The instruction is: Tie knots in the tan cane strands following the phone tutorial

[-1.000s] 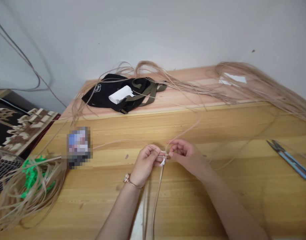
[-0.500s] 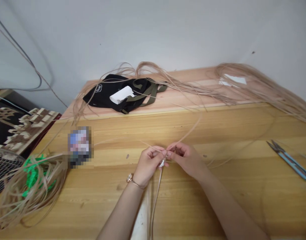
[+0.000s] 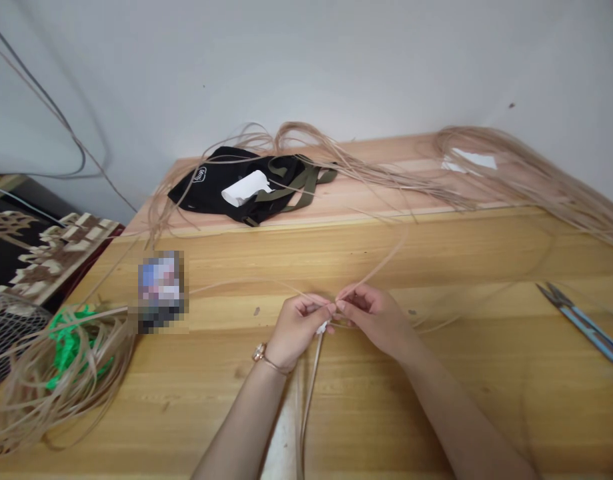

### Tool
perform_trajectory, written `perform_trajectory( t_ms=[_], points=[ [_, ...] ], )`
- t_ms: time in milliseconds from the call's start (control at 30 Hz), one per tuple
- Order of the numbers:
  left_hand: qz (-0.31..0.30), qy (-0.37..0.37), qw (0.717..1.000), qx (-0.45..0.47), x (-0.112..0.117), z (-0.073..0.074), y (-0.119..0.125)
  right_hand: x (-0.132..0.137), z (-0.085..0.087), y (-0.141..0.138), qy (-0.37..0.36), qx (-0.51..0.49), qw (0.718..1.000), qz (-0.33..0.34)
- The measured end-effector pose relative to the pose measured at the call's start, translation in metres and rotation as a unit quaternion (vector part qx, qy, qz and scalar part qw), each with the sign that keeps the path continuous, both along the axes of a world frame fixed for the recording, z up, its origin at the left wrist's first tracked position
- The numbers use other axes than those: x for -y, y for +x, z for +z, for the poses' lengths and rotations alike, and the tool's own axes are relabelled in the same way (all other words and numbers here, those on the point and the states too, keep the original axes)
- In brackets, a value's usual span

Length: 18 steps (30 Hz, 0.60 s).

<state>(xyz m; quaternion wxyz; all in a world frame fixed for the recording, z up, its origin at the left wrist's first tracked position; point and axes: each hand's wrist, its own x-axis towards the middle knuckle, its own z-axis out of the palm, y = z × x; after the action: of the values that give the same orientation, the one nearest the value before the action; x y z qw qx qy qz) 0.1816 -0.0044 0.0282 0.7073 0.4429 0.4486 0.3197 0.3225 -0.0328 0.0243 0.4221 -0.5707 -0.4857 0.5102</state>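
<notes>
Over the middle of the wooden table [image 3: 436, 373], my left hand [image 3: 299, 327] and my right hand [image 3: 373, 317] meet fingertip to fingertip. Both pinch thin tan rattan strips [image 3: 309, 393] at a small knot with a white bit on it. Some strips hang from the knot toward me. One strip [image 3: 381, 263] runs up and right from my right hand. My left wrist carries a small watch [image 3: 259, 352].
A coil of tan strips tied with green cord [image 3: 61, 360] lies at the left edge. A black bag [image 3: 241, 187] and long bundles of strips [image 3: 511, 167] lie along the back. Blue-handled snips [image 3: 581, 323] rest at the right. A blurred small object [image 3: 161, 290] stands left of my hands.
My hands have drawn closer at the knot and shifted slightly; my right fingers now pinch tip to tip with the left. The hanging strips swung a little.
</notes>
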Motion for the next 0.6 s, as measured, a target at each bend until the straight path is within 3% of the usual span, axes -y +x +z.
perform_trajectory(
  t_ms=[167, 367, 600],
  points=[
    [-0.016, -0.006, 1.000, 0.003, 0.000, -0.002, -0.002, -0.002, -0.002, 0.002, 0.004, 0.012, 1.000, -0.008],
    [-0.099, 0.000, 0.994, 0.044, 0.000, 0.000, -0.009, -0.005, -0.005, 0.011, 0.028, 0.051, 0.998, -0.022],
    [-0.082, -0.037, 0.996, 0.020, 0.002, -0.003, -0.006, -0.004, 0.000, 0.017, 0.035, 0.069, 0.997, -0.026]
  ],
)
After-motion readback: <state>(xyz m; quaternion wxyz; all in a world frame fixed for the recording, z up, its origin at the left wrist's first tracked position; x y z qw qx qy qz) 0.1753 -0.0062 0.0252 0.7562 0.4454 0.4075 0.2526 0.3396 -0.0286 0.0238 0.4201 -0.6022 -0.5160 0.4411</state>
